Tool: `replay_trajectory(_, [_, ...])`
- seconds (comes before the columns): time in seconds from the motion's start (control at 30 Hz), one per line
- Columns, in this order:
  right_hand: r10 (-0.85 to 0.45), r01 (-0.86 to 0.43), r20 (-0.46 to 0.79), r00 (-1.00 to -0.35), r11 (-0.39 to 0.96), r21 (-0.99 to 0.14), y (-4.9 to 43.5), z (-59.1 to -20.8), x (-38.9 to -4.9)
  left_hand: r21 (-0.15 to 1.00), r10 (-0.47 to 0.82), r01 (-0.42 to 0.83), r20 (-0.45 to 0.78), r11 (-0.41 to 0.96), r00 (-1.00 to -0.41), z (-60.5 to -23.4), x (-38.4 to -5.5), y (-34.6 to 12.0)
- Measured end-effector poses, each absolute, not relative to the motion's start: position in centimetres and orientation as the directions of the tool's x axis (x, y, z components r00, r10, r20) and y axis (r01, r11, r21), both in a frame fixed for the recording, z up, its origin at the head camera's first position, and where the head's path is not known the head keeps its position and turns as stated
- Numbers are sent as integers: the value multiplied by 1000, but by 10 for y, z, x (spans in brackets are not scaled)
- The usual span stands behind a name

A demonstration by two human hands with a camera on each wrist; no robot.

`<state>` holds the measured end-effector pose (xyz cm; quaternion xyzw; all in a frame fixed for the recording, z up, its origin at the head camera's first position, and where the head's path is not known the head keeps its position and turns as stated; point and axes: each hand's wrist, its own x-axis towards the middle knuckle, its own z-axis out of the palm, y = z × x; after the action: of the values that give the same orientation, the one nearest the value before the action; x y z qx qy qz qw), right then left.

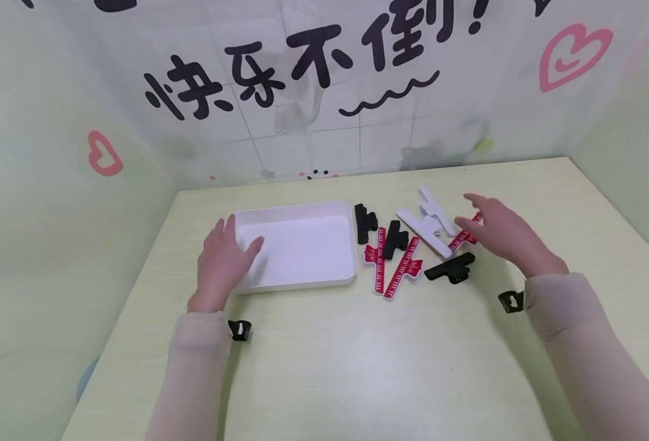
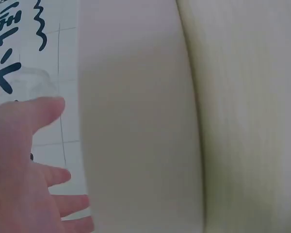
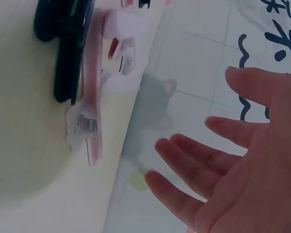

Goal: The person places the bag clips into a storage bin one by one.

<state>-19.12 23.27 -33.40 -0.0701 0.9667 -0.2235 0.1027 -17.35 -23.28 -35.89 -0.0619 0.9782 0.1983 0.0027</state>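
Observation:
My left hand (image 1: pixel 222 263) is at the left end of a white rectangular tray (image 1: pixel 302 251), its fingers extended and its thumb over the tray's inside. In the left wrist view the tray's pale wall (image 2: pixel 140 126) fills the middle. Over the right side of a group of clips hovers my right hand (image 1: pixel 503 236), fingers spread and holding nothing. Nearest to it is a red clip (image 1: pixel 464 236) with a keyboard pattern, partly hidden by the hand. Close by lie two white clips (image 1: pixel 426 233) and a black clip (image 1: pixel 451 268).
Between the tray and the white clips lie two more black clips (image 1: pixel 394 239) and two red keyboard-pattern clips (image 1: pixel 404 269). The pale wooden table (image 1: pixel 368 361) extends toward me. Behind it hangs a white printed curtain (image 1: pixel 324 135), with more printed sheeting at both sides.

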Motion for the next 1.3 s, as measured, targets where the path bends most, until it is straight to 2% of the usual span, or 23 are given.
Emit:
replay_trajectory(0.17, [-212, -87, -206, -955, 867, -491, 237, -349, -175, 560, -214, -234, -102, 795, -972, -372, -167, -249])
replay_trajectory(0.33, [-200, -44, -258, -945, 862, -504, 238, -367, -162, 660, -256, -300, -166, 689, -952, -379, -166, -256])
replay_trajectory(0.5, [-206, -32, -304, -930, 870, -493, 232, -382, -155, 750, -301, -307, -151, 586, -942, -383, -166, -263])
replay_trajectory(0.67, [-200, -51, -281, -938, 886, -462, 228, -387, -153, 861, -318, -305, -179, 408, -931, -388, -167, -267])
replay_trajectory(0.83, [-202, -49, -298, -933, 892, -450, 227, -388, -150, 918, -369, -321, -222, 232, -903, -393, -170, -266])
replay_trajectory(1.0, [-226, -89, -250, -942, 881, -464, 228, -390, -149, 948, -403, -303, -241, 98, -883, -401, -173, -263])
replay_trajectory(1.3, [-271, -159, -193, -943, 877, -454, 230, -391, -151, 985, -396, -141, -168, -97, -903, -417, -174, -268])
